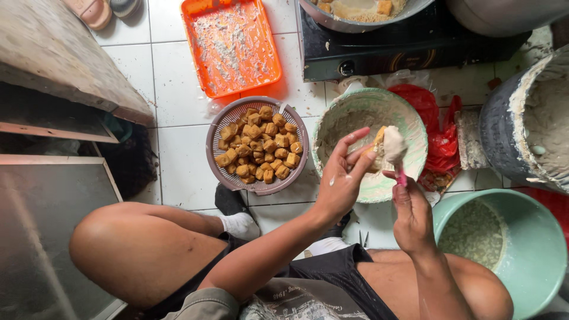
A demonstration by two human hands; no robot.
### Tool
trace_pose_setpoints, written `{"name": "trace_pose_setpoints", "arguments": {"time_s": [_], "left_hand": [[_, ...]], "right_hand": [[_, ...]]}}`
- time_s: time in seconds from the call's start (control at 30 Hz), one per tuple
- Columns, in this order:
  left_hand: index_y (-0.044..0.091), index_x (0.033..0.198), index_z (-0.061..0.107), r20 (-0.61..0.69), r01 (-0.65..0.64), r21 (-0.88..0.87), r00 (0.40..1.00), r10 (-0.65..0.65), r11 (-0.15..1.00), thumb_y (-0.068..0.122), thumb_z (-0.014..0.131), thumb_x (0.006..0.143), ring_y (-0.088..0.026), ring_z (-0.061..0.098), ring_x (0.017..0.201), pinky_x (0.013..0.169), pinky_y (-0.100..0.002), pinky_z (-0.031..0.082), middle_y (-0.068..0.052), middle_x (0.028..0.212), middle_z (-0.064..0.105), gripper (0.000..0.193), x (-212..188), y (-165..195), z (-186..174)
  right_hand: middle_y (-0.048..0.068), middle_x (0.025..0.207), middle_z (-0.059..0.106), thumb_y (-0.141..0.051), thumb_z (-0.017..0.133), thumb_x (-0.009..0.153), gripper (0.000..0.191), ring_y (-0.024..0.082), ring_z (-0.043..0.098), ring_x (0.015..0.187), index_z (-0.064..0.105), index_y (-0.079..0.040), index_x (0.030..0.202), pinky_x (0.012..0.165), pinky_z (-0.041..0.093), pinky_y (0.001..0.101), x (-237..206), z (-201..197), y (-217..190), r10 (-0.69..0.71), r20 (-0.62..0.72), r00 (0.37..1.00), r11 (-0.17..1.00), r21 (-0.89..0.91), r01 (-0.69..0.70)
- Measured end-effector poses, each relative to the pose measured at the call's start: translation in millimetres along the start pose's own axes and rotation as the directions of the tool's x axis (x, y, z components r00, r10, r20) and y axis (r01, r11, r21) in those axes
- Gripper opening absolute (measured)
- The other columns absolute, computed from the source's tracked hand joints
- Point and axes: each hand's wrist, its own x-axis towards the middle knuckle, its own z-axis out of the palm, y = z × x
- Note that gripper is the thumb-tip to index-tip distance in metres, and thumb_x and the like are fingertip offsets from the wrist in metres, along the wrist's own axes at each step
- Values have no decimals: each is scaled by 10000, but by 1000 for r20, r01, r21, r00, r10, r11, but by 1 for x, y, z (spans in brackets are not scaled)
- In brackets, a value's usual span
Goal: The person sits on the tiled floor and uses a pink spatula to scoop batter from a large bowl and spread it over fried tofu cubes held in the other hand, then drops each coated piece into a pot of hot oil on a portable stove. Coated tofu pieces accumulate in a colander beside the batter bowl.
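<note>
While the left hand (344, 178) pinched a fried tofu puff (377, 144) above the pale green paste bowl (415, 121), the right hand (411, 210) gripped a pink spoon (400, 175); overloaded white paste (393, 144) could probably drop off.

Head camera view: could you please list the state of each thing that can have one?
Left hand: holds a fried tofu puff over the green bowl.
Right hand: grips a pink-handled tool loaded with pale paste.
Green bowl: smeared with paste, nearly scraped out.
Basket: filled with tofu puffs.
Orange tray: no pieces, crumb-covered.
Teal bucket: partly filled.
Pan: on the stove, holding food.
</note>
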Motion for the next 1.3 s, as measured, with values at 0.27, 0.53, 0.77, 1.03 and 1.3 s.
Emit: {"name": "trace_pose_setpoints", "arguments": {"time_s": [0.27, 0.53, 0.77, 1.03, 1.3], "left_hand": [[90, 1680, 218, 381, 30, -175, 924, 40, 984, 40, 685, 966, -143, 548, 1394, 1208, -319, 434, -85, 1548, 529, 854, -12, 21, -21], [17, 1538, 459, 294, 43, -65, 956, -22, 997, 55, 792, 906, -185, 615, 1293, 1141, -364, 507, -114, 1399, 617, 715, 3, 17, -27], [89, 1288, 615, 473, -626, 714, 761, 443, 313, 164, 849, 844, -229, 671, 1192, 1063, -328, 556, -73, 1268, 666, 508, 36, 54, -28], [63, 1230, 616, 568, -582, 812, 804, 177, 39, 181, 833, 784, -286, 656, 1091, 998, -398, 527, -102, 1134, 687, 510, 56, 58, -17], [67, 1253, 663, 386, -477, 563, 874, 295, 675, 165, 769, 865, -215, 725, 1147, 1199, -378, 441, -79, 1174, 743, 414, 45, 32, -22]], "right_hand": [[138, 983, 565, -283, 490, 1137, 371, 259, 577, 828, 627, 16, 1310, 751, 476, 387, 6, -11, -5, -201, -114, 973, 880, -457, 128], [141, 1036, 533, -215, 596, 1154, 268, 272, 562, 878, 646, -10, 1319, 782, 484, 399, 0, -6, -4, -460, -207, 863, 767, -583, 269], [102, 978, 588, -233, 556, 1110, 293, 192, 537, 814, 649, 0, 1260, 742, 450, 317, 7, -13, 0, -21, -159, 987, 979, -203, -12], [67, 963, 595, -247, 574, 1076, 285, 145, 557, 867, 667, -22, 1225, 773, 463, 306, 0, -7, 3, -89, -134, 987, 946, -321, 41], [-46, 773, 442, -270, 538, 1066, 299, 62, 403, 711, 726, -96, 1220, 651, 353, 223, -1, -3, 29, 374, 234, 898, 850, 300, -432]]}}
